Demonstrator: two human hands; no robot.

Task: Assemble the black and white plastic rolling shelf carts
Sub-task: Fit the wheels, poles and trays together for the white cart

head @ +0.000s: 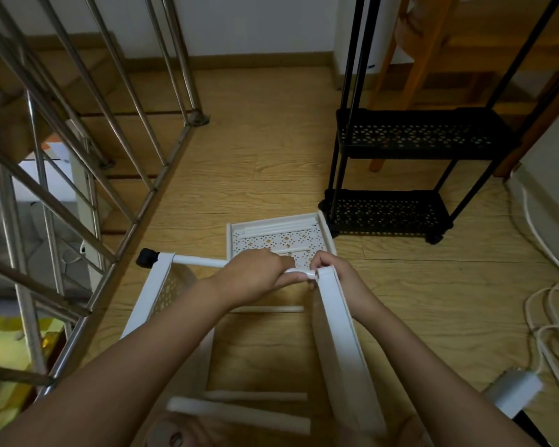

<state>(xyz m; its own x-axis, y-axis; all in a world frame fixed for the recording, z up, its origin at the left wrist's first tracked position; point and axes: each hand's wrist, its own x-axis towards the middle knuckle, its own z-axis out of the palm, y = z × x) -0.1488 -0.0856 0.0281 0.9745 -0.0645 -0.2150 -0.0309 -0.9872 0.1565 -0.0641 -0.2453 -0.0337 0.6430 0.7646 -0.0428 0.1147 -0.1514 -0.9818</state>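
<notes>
Plastic, metal, wood grain
We see shelf (339,333) and pole (197,261) in smooth white plastic, cart (417,133) in matt black plastic, a shiny metal railing (131,233), wood-grain floor (255,156).

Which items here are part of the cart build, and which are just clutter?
Job: white pole in left hand; white tray in right hand; spare tray; loose poles; black cart.
Clutter: steel railing; white cables; grey adapter; wooden chair.
</notes>
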